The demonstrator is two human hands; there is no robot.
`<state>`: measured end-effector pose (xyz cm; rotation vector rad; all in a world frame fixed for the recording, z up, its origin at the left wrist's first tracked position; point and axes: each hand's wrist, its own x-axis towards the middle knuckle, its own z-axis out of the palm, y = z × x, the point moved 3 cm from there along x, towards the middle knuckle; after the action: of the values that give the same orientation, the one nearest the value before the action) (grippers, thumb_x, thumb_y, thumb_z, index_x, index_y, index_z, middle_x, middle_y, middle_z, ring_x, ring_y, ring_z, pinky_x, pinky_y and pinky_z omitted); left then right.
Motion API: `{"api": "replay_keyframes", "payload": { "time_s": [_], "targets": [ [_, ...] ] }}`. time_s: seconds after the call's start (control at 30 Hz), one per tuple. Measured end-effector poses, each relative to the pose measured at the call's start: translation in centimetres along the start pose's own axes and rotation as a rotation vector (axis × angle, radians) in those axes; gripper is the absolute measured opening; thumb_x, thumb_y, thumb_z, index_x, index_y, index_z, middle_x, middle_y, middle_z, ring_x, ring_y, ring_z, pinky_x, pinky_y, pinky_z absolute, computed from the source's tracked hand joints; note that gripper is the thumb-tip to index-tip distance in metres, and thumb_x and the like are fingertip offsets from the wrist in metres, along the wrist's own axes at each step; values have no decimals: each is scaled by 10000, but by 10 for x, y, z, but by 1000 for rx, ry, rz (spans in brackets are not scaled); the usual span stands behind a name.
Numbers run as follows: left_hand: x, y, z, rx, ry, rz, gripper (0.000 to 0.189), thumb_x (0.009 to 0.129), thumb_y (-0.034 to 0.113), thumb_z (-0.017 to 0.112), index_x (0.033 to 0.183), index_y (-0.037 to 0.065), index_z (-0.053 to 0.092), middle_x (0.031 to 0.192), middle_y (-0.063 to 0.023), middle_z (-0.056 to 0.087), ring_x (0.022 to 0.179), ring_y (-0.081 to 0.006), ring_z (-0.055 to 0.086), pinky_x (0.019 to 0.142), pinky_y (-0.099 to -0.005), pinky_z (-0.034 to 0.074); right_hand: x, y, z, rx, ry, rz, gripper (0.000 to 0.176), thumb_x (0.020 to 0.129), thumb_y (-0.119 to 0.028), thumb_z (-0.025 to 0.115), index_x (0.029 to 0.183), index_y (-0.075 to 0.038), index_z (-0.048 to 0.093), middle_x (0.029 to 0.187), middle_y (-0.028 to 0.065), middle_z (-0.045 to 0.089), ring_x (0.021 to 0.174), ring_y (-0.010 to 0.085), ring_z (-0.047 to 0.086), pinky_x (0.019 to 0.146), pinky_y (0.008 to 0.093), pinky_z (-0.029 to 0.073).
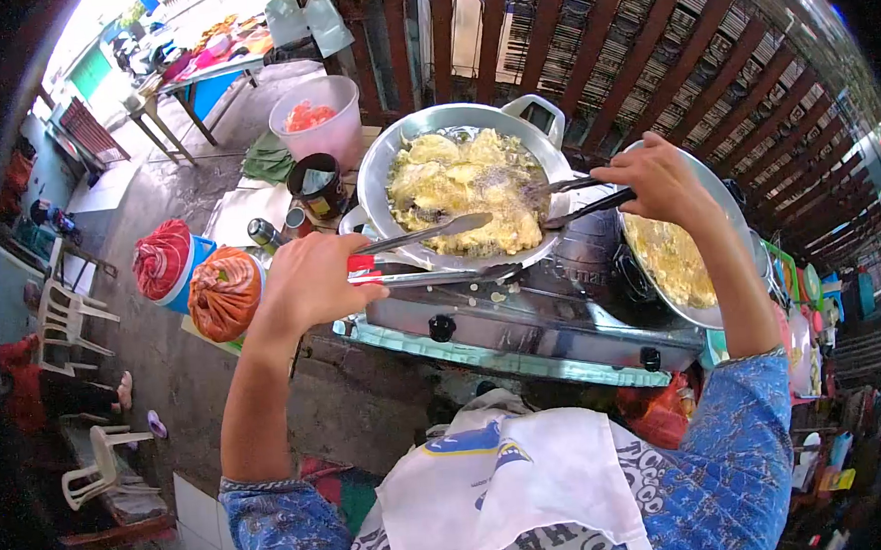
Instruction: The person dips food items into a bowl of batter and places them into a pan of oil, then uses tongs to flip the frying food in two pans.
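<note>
My left hand (311, 279) is closed around metal tongs (436, 231) with red grips, one arm over the near rim of a large wok and the other below it. My right hand (657, 177) grips black-handled tongs (592, 208), their two tips apart at the wok's right edge. Inside the two-handled metal wok (379, 164), battered yellow fritters (465, 174) lie in bubbling oil. Behind my right forearm, a second wok (729, 222) holds more yellow frying food (667, 258). Both woks sit on a metal stove (538, 322) with black knobs.
Left of the stove stand a red-covered container (163, 258), an orange-covered container (224, 291), a can (264, 232) and a dark pot (316, 185). Behind them is a translucent bucket (339, 149). A slatted fence (638, 46) rises behind. White chairs (76, 314) and a person's foot (125, 391) are at left.
</note>
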<state>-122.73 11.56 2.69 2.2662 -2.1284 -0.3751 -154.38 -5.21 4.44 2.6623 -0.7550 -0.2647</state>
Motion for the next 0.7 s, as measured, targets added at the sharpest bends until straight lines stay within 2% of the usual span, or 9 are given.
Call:
{"api": "replay_keyframes", "payload": {
  "time_s": [0.03,0.17,0.2,0.27,0.4,0.47,0.57,0.7],
  "targets": [
    [-2,-2,-1,-26,29,13,536,613,391,720,1042,85,623,878,-156,644,853,-315,608,782,-401,458,2,-3,2,-59,7,-42,538,594,-287,753,1100,-237,576,848,-31,585,791,139,575,767,320,368],
    [-12,-11,-6,-92,146,26,520,607,388,720,1007,67,635,862,-166,641,835,-317,606,754,-405,453,4,-16,10,-53,69,-129,517,598,-287,745,1085,-248,577,828,-37,583,755,128,566,755,317,369],
    [-15,-14,-7,-90,149,25,520,607,388,720,1007,67,635,862,-166,641,835,-317,606,754,-405,453,2,-18,10,-54,72,-128,517,598,-287,745,1085,-248,577,828,-37,583,755,128,566,755,317,369],
    [-20,-19,-11,-161,179,13,520,601,369,727,1006,57,630,838,-165,642,816,-320,607,736,-408,453,-5,-26,8,-36,61,-121,410,643,-338,721,1004,-228,560,762,-24,604,728,148,583,721,325,378],
    [-33,-20,-22,-158,212,-33,523,607,356,736,1021,56,624,833,-164,642,810,-321,608,732,-407,457,-16,-57,-6,25,37,-42,341,674,-376,688,941,-202,566,754,-3,614,702,162,614,750,337,396],
    [-36,-29,-20,-38,305,2,538,595,323,775,1044,77,608,855,-139,645,787,-303,618,720,-389,471,-15,-75,-14,48,37,-21,335,684,-395,676,920,-180,573,755,17,621,696,178,626,768,350,402],
    [-41,-29,-24,-66,352,42,538,594,309,782,1046,75,606,858,-140,642,796,-309,614,708,-388,475,-11,-90,-24,45,65,-11,336,674,-376,693,916,-170,582,765,32,625,698,199,626,748,370,414],
    [-50,-31,-25,-27,336,7,550,582,300,791,1046,72,604,870,-144,640,806,-306,612,707,-381,477,-17,-65,-31,207,170,15,355,656,-353,714,932,-172,583,778,35,623,710,213,623,730,377,421]
  ]
}}
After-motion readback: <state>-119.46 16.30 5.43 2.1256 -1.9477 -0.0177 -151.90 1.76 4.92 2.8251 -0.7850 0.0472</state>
